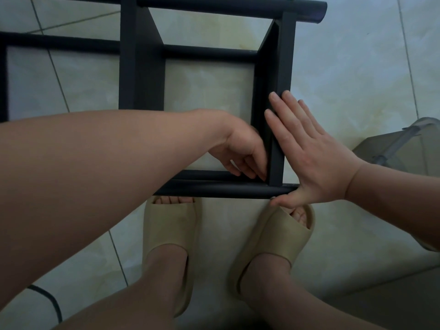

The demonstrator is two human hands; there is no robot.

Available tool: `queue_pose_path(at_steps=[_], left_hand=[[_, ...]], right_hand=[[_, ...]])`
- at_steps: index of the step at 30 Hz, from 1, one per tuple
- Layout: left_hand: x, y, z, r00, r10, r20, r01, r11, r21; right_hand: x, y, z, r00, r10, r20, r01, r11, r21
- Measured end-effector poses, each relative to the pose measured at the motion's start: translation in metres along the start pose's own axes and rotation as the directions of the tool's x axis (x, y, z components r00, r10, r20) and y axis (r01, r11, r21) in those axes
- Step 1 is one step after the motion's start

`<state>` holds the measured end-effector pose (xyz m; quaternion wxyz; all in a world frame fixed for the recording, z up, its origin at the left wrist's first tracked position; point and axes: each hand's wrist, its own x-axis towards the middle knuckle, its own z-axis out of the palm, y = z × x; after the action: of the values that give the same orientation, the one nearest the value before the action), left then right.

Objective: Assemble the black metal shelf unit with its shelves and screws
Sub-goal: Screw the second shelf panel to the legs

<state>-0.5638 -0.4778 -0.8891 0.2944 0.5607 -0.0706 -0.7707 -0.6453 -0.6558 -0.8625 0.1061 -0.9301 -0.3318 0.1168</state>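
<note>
The black shelf unit (140,67) lay on the tiled floor (357,67). The right hand (309,158) pressed flat against its end shelf (284,67). The left hand (240,148) curled into the inner corner, grip unclear. The metal looked rigid and slick, likely best gripped by its tubes (214,189).

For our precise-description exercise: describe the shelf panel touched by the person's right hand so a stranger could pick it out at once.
Find the black metal frame lying on the pale tiled floor. Two flat panels cross between its round tubes; take the right panel, by the tubes' ends. Only it has the right hand pressed flat against its outer face.
</note>
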Motion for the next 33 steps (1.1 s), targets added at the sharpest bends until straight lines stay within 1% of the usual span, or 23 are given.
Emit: queue_pose_path(at_steps=[3,7,9,12,16,20,24,27,33], left_hand=[[-0.0022,-0.001,-0.0004,0.999,-0.022,0.023,0.022,1.0,-0.01],[0.0005,-0.0033,0.0002,1.0,-0.014,-0.022,0.014,1.0,-0.002],[0.0035,-0.0048,0.0013,1.0,0.001,-0.031,-0.002,1.0,-0.029],[0.0032,-0.006,0.0005,1.0,-0.006,0.001,0.006,0.998,-0.069],[0.0009,-0.0055,-0.0004,0.998,-0.046,0.049,0.05,0.995,-0.081],[0.0055,-0.0078,0.0036,0.999,-0.043,0.016,0.044,0.996,-0.073],[0.0063,-0.0058,0.0017,0.999,-0.045,0.029,0.048,0.992,-0.116],[0.0043,-0.0023,0.0007,0.999,-0.039,0.015,0.04,0.996,-0.083],[0.0053,-0.004,-0.0004,0.997,-0.043,0.059,0.049,0.993,-0.104]], right_hand=[[-0.0002,-0.0001,-0.0001,1.0,-0.001,-0.005,0.001,1.0,-0.005],[-0.0001,0.0001,-0.0005,1.0,-0.002,0.001,0.002,1.0,-0.004],[0.0001,-0.0001,-0.0006,1.0,-0.003,-0.001,0.003,1.0,-0.012],[0.0,0.0,-0.0006,1.0,-0.004,-0.002,0.004,1.0,-0.014],[0.0005,0.0002,-0.0014,1.0,0.0,0.002,0.0,1.0,-0.012],[0.0005,0.0,-0.0009,1.0,-0.001,-0.005,0.001,1.0,-0.01],[0.0005,0.0,-0.0004,1.0,-0.001,-0.007,0.001,1.0,-0.01],[0.0003,0.0004,-0.0009,1.0,-0.001,-0.008,0.001,1.0,-0.01],[0.0003,0.0005,0.0001,1.0,-0.003,-0.006,0.003,1.0,-0.004]])
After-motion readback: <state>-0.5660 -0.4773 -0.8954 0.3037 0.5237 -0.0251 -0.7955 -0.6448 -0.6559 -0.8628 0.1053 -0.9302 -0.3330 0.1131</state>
